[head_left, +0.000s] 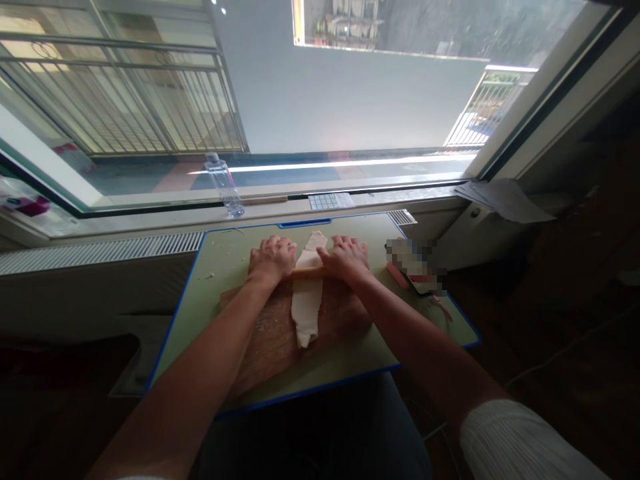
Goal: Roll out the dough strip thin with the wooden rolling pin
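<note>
A long, narrow strip of pale dough (307,303) stretches lengthwise over a brown wooden board (270,333). Across it lies a wooden rolling pin (309,272), its middle resting on the dough. My left hand (273,257) is closed over the pin's left end, and my right hand (345,257) is closed over its right end. Both ends of the pin are hidden beneath my hands. The dough's far end reaches past the pin between my hands, and its near end has a ragged, slightly folded edge.
Under the board is a green tabletop (345,365) with a blue rim. A phone-like object (417,270), partly blurred out, lies at the right. On the sill stand a clear plastic bottle (224,187) and papers (505,199). Dough crumbs (210,276) dot the table's left side.
</note>
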{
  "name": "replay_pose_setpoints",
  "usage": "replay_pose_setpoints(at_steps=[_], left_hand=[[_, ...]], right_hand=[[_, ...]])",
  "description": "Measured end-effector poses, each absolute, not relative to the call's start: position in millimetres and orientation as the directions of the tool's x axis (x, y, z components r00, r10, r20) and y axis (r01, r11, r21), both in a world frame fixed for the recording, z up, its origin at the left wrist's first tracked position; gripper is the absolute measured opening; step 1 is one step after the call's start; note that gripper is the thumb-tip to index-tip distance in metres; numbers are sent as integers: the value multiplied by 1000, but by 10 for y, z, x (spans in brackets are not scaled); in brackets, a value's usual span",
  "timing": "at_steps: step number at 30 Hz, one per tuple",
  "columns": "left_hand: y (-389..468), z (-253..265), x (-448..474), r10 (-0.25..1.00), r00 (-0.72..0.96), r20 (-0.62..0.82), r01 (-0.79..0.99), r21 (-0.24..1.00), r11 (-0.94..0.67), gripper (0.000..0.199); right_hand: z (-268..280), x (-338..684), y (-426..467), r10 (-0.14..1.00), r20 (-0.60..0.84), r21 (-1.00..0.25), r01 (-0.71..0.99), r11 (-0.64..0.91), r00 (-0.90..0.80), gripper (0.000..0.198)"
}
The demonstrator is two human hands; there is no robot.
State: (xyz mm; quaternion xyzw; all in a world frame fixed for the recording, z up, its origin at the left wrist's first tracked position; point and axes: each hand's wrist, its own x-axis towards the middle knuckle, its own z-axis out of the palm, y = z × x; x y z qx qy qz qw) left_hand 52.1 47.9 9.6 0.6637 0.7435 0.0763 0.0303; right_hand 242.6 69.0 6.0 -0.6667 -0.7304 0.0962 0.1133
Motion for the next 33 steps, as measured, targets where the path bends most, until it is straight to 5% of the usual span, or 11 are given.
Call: replay_pose_setpoints(at_steps=[12, 18, 25, 33], left_hand=[[-330, -85, 654, 969, -130, 209, 982, 165, 96, 47], [-745, 42, 695, 980, -79, 183, 977, 211, 39, 47], [-1401, -3, 766, 956, 247, 159, 897, 335, -287, 63], [-1415, -64, 655, 904, 327, 276, 861, 307, -406, 37]], right_hand=[[-34, 2628, -238, 962, 191, -200, 951, 234, -197, 58], [-89, 2890, -443, 904, 184, -212, 882, 421, -387, 38], [-127, 3016, -399, 924, 215, -234, 902, 362, -315, 32], [-107, 3090, -386, 945, 199, -305, 900, 311, -259, 30]])
